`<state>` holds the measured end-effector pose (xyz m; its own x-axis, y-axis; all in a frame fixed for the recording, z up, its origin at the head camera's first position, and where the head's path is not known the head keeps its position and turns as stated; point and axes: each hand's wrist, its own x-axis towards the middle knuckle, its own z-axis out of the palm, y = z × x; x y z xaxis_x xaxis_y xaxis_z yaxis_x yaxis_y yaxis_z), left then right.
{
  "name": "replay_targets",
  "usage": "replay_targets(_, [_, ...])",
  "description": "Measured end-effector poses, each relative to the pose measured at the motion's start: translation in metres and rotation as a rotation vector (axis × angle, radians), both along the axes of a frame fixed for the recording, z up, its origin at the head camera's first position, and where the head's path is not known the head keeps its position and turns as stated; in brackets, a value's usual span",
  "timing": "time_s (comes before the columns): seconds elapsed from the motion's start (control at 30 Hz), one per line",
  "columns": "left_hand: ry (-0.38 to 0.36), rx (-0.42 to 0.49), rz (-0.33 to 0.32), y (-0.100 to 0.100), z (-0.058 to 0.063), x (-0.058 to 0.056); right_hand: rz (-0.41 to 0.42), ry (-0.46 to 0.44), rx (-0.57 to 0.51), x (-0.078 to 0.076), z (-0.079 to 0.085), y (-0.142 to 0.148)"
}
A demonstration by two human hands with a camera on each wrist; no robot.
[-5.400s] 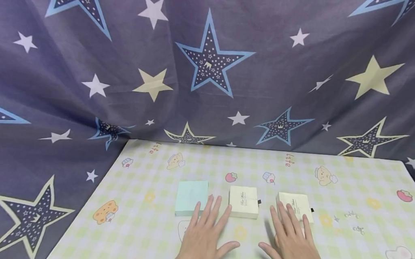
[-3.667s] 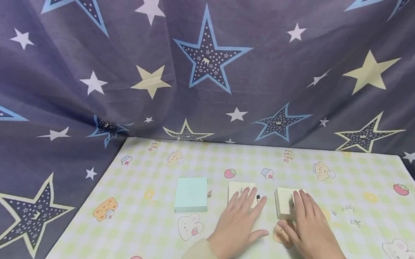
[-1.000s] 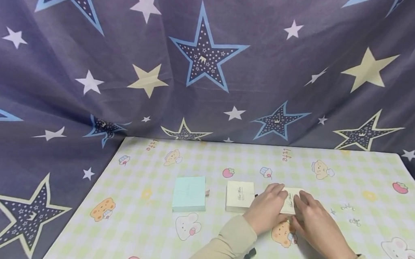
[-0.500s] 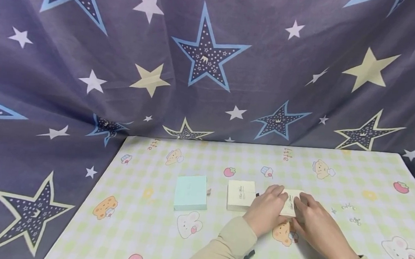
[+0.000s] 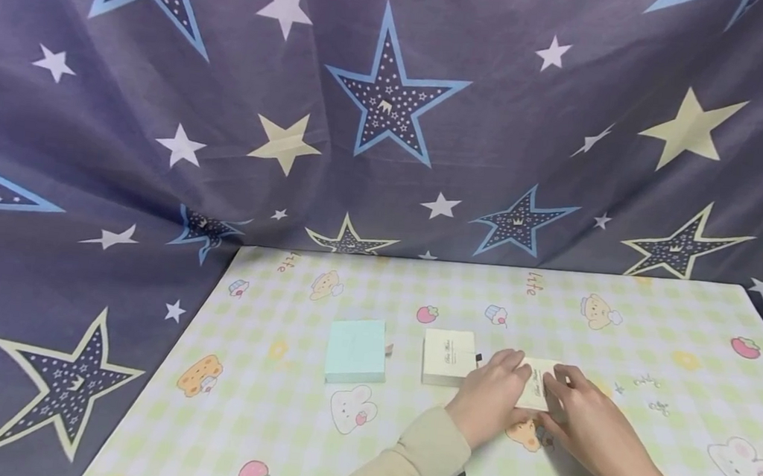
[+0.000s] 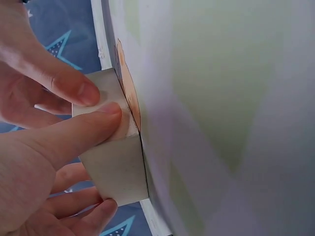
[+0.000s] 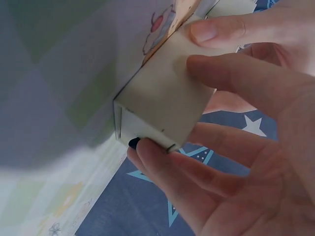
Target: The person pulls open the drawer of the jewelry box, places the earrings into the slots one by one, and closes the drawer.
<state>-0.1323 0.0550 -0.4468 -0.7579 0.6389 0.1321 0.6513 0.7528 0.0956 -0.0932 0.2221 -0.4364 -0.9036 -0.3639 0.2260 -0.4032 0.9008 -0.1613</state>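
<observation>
The left hand (image 5: 490, 396) and right hand (image 5: 591, 430) both have their grip on one cream box (image 5: 536, 385), thumbs and fingers curled round it on the checked worktop (image 5: 203, 448); a right fingertip meets its single black tab (image 7: 134, 143). Just left of the hands lies a second cream box (image 5: 448, 355), then one turquoise box (image 5: 355, 348). Near the right hand sit two small silvery pieces (image 5: 660, 407) and one tiny star shape (image 5: 619, 388), too small to identify.

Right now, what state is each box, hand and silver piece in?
Turquoise box: closed, lying flat.
Middle cream drawer box: closed, lying flat.
Right cream drawer box: closed, between both hands.
Left hand: grips that box.
Right hand: grips that box, fingertip at its black tab.
Silver pieces: loose on the tablecloth.
</observation>
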Motion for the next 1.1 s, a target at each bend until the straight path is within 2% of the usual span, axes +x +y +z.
replay_targets(0.23, [0.041, -0.003, -0.016, -0.003, -0.002, 0.006, 0.014, -0.013, -0.007, 0.003, 0.001, -0.001])
replay_targets(0.4, [0.063, -0.020, -0.020, -0.006, 0.000, 0.011, 0.036, 0.011, -0.014, 0.006, 0.001, -0.002])
replay_targets(0.53, [0.063, -0.033, -0.028, -0.009, 0.001, 0.013, 0.043, 0.027, -0.022, 0.008, 0.001, -0.004])
replay_targets(0.87, [0.082, -0.064, -0.044, -0.016, 0.001, 0.020, 0.022, -0.007, -0.035, 0.015, 0.001, -0.010])
replay_targets(1.1, [0.088, -0.074, -0.047, -0.021, 0.002, 0.024, 0.019, 0.014, -0.025, 0.018, 0.001, -0.014])
